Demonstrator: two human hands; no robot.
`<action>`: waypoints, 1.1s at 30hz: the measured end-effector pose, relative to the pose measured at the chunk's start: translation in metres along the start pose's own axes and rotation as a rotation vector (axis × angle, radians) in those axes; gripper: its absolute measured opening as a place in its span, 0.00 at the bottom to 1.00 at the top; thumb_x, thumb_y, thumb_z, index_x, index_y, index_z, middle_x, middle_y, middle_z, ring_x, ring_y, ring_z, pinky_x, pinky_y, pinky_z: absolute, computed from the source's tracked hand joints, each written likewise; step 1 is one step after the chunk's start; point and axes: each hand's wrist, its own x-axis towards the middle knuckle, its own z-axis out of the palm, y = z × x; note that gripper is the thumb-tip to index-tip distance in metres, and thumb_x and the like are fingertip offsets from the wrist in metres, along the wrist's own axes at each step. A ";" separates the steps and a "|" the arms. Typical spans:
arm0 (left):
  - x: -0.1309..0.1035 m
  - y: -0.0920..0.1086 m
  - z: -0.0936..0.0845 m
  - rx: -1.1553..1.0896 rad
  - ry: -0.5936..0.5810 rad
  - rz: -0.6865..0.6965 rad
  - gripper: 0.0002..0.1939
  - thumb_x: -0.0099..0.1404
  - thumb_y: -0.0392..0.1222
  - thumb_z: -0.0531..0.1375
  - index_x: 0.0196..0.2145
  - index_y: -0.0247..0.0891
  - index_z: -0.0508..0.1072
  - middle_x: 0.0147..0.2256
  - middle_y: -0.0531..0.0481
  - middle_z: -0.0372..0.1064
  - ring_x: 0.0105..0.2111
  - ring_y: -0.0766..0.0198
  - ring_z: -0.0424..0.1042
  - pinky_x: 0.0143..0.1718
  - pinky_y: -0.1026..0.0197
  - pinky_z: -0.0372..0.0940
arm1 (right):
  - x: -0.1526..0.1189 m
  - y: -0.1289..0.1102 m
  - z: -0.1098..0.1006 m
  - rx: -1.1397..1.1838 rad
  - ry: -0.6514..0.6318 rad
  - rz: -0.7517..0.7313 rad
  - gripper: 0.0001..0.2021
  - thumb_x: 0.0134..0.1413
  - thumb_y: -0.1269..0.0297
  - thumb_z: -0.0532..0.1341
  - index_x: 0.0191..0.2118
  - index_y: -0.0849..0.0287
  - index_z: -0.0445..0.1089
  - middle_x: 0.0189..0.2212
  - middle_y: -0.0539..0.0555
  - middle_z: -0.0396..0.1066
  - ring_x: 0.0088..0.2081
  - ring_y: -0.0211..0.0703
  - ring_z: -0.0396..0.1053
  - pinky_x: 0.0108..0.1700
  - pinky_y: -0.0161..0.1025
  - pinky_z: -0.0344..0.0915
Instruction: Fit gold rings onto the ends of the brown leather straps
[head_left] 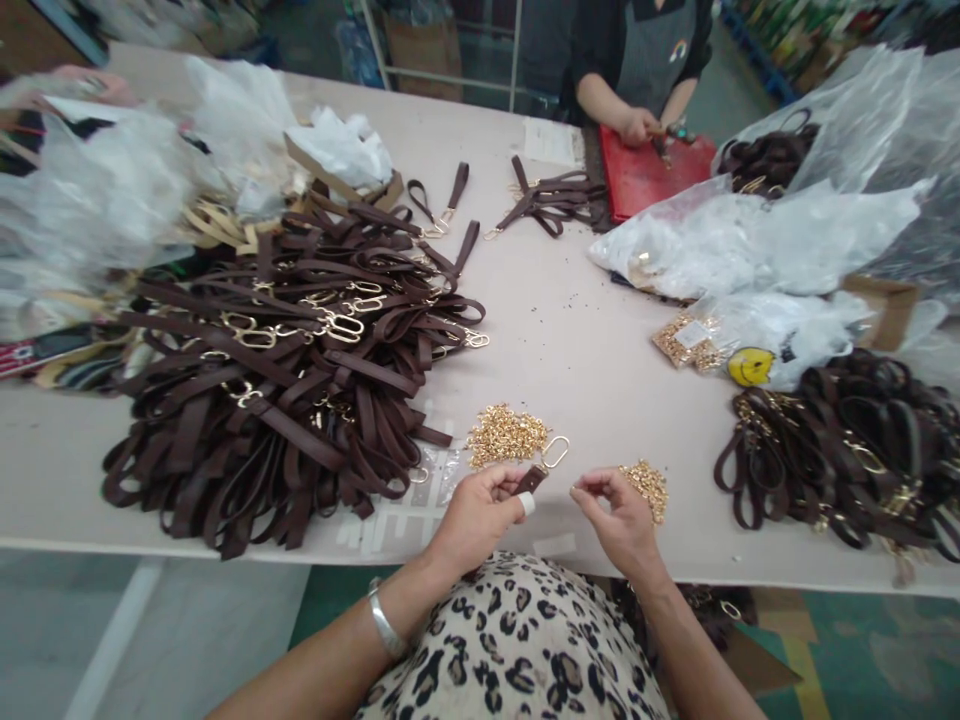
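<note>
Thumb and fingers of my left hand pinch the end of a dark brown leather strap. From that strap's far end a gold oval ring sticks out over the table. A white wrap covers my left thumb. My right hand is a short gap to the right, its thumb and forefinger pressed together; whatever lies between them is too small to make out. Small gold metal fittings are heaped just beyond my left hand. Beside my right hand lies a second heap of gold fittings, partly covered by it.
A large pile of brown straps with gold rings fills the left. Finished-looking loops lie at right, near plastic bags and a packet of gold fittings. Across the table, a co-worker's hands work over a red board.
</note>
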 end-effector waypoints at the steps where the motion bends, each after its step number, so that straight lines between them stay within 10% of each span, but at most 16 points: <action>1: 0.000 0.000 0.000 0.005 0.002 0.006 0.14 0.50 0.34 0.62 0.38 0.34 0.76 0.31 0.50 0.72 0.30 0.66 0.67 0.30 0.65 0.63 | 0.002 -0.016 0.007 0.076 0.011 -0.007 0.05 0.55 0.63 0.62 0.36 0.56 0.67 0.31 0.51 0.72 0.35 0.41 0.70 0.39 0.38 0.67; 7: -0.002 -0.002 -0.008 0.077 0.011 0.109 0.16 0.52 0.31 0.58 0.40 0.37 0.77 0.36 0.49 0.75 0.35 0.63 0.69 0.38 0.62 0.64 | 0.008 -0.066 0.030 0.092 -0.007 -0.136 0.03 0.55 0.65 0.62 0.37 0.55 0.69 0.33 0.51 0.74 0.37 0.41 0.72 0.42 0.39 0.68; 18: -0.003 -0.002 -0.017 0.166 0.033 0.221 0.17 0.54 0.28 0.55 0.38 0.39 0.77 0.33 0.52 0.71 0.34 0.64 0.67 0.36 0.64 0.62 | 0.011 -0.074 0.040 0.025 0.040 -0.290 0.04 0.57 0.70 0.60 0.36 0.54 0.68 0.34 0.51 0.75 0.39 0.41 0.74 0.43 0.40 0.69; 33: -0.010 0.006 -0.020 0.364 0.088 0.379 0.18 0.56 0.27 0.54 0.40 0.40 0.77 0.34 0.50 0.71 0.36 0.62 0.68 0.39 0.61 0.62 | 0.006 -0.074 0.048 0.140 0.104 -0.136 0.03 0.54 0.67 0.63 0.36 0.55 0.70 0.33 0.52 0.74 0.37 0.43 0.73 0.42 0.41 0.70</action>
